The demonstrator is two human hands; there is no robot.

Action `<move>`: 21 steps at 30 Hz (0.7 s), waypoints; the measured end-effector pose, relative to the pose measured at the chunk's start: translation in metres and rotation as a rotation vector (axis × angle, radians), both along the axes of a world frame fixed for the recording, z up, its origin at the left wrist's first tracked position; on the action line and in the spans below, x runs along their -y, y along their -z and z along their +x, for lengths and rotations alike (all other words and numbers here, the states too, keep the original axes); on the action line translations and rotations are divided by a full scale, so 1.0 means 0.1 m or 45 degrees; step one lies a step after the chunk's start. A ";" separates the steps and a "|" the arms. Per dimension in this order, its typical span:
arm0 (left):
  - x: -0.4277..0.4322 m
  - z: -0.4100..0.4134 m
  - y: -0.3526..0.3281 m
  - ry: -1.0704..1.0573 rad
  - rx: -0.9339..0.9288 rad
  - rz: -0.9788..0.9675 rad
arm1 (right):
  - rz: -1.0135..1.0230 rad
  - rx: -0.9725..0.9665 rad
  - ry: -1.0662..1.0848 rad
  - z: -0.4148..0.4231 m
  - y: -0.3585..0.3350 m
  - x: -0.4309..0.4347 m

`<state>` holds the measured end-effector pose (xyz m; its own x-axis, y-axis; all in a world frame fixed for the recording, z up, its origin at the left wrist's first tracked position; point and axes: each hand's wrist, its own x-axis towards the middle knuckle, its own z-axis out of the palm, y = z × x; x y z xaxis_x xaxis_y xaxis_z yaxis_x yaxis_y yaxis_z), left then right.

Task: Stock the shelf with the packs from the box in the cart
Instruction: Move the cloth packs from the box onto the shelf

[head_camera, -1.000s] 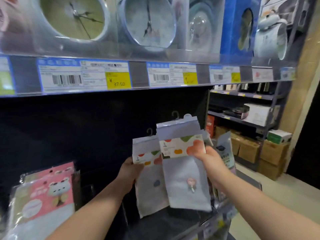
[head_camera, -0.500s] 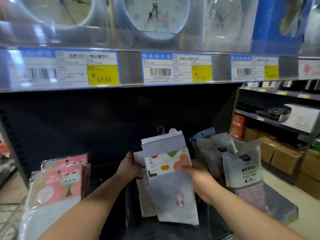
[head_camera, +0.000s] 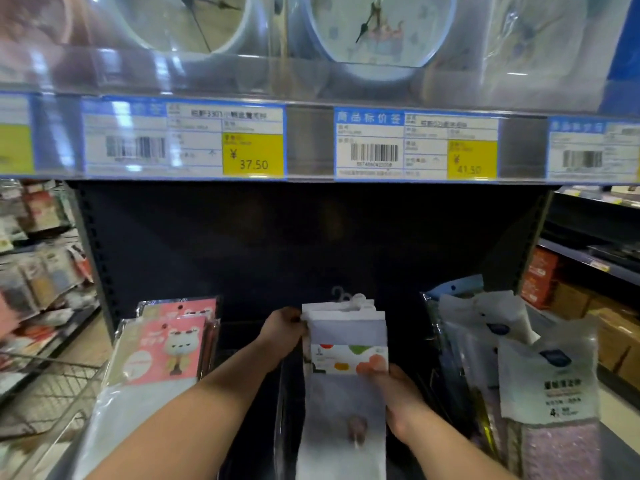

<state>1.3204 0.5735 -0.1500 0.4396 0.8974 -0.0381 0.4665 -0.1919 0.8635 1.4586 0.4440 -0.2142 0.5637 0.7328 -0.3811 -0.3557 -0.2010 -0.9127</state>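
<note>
Head view: both hands now lower and closer to the shelf than a second ago, when the two packs were held up apart, side by side. The packs (head_camera: 346, 344) are now squared into one stack, white hooks on top, standing upright in the gap between the pink bear packs (head_camera: 166, 351) at 9 o'clock and the grey-white bags (head_camera: 547, 372) at 3 o'clock. Left hand (head_camera: 282, 332) is closed on the stack's upper left edge; right hand (head_camera: 394, 393) is closed on the right edge, thumb over the printed band. The stack's bottom looks down at shelf level, but contact is blurred, cannot tell. Judgement: separating is over and the placing step is under way; these packs are nearly stocked, with release left to do. A corner of the wire cart (head_camera: 45, 386) shows at 8 o'clock; the box is not in view. Price-tag rail (head_camera: 311, 143) and clocks (head_camera: 374, 26) fill 12 o'clock.
</note>
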 end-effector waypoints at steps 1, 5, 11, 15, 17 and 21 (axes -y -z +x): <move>0.01 0.00 -0.01 0.001 -0.015 0.017 | -0.019 0.037 -0.004 0.02 0.04 -0.04; 0.05 0.02 -0.01 0.010 -0.075 0.087 | -0.064 0.261 -0.093 0.08 0.18 -0.17; 0.12 0.03 -0.07 0.081 -0.236 0.204 | -0.238 0.554 -0.101 0.17 0.14 -0.22; 0.11 0.01 -0.16 0.048 -0.279 0.252 | -0.199 0.914 -0.093 0.18 -0.37 -0.17; 0.13 -0.02 -0.26 0.043 -0.334 0.362 | -0.214 1.360 -0.148 0.13 -0.68 -0.14; 0.25 -0.16 -0.47 0.031 -0.808 0.811 | -0.252 2.024 -0.463 -0.06 -1.12 -0.13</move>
